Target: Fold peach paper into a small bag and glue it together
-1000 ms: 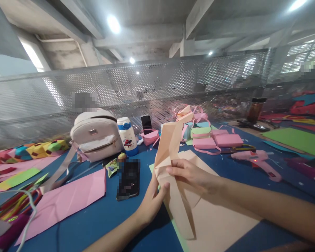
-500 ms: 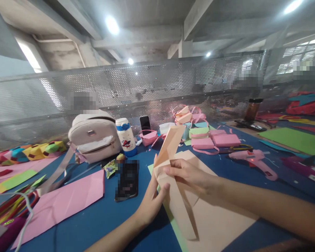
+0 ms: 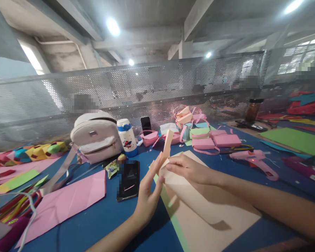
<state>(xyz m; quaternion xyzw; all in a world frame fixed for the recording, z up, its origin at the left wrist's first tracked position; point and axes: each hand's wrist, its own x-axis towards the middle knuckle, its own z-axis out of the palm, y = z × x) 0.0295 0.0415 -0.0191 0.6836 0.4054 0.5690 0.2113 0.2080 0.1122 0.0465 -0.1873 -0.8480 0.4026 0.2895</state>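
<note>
A folded strip of peach paper (image 3: 196, 201) is held up between my two hands, tilted, with one narrow end standing upright beyond my fingers. My left hand (image 3: 148, 190) supports its left side, fingers stretched along it and thumb bent against the near face. From the right, my right hand (image 3: 190, 169) pinches the fold at the top edge between thumb and fingers. Below lies a large peach sheet (image 3: 199, 234) on top of a green sheet (image 3: 177, 229), both flat on the blue table.
A dark phone (image 3: 131, 180) and a pink sheet (image 3: 76, 194) lie to the left. Behind stand a white backpack (image 3: 94, 136), a bottle (image 3: 127, 138) and pink paper boxes (image 3: 227, 140). A pink glue gun (image 3: 254, 159) lies at right, its red light on.
The folded peach strip has turned: its lower end swung right and its upper end now shows edge-on. My left hand has shifted slightly, fingers stretched along the strip.
</note>
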